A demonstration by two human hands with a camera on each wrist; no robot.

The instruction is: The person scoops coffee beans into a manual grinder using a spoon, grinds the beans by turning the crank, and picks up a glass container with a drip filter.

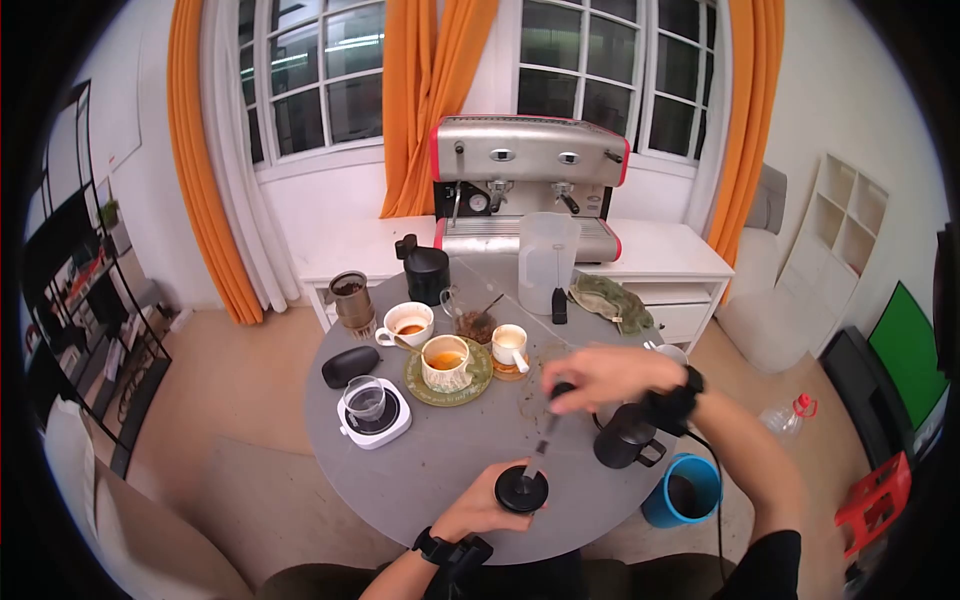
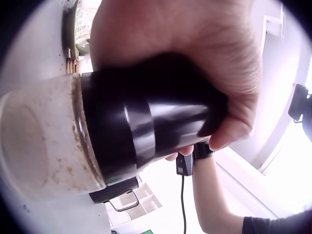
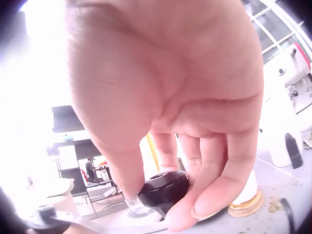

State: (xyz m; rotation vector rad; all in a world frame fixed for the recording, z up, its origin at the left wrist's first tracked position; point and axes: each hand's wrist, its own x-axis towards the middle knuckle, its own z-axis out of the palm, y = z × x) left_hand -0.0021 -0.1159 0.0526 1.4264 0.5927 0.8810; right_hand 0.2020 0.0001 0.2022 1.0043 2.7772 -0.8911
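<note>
My left hand (image 1: pixel 478 505) grips a manual coffee grinder (image 1: pixel 522 492) near the front edge of the round grey table. In the left wrist view the grinder's black body (image 2: pixel 146 117) lies inside the curled fingers, and a clear catch jar (image 2: pixel 41 136), smeared with brown grounds, shows below it. My right hand (image 1: pixel 620 378) holds the black knob (image 1: pixel 563 391) of the crank, up and to the right of the grinder. Thumb and fingers pinch this knob (image 3: pixel 164 192) in the right wrist view, with the metal crank arm (image 3: pixel 112 226) running left beneath it.
A black pitcher (image 1: pixel 625 438) stands right of the grinder. To the left, a white scale (image 1: pixel 392 438) bears a clear cup. Behind are a patterned cup (image 1: pixel 447 372) on a green plate (image 1: pixel 430 395), a white cup (image 1: pixel 507 345) and a tall plastic jug (image 1: pixel 545 260).
</note>
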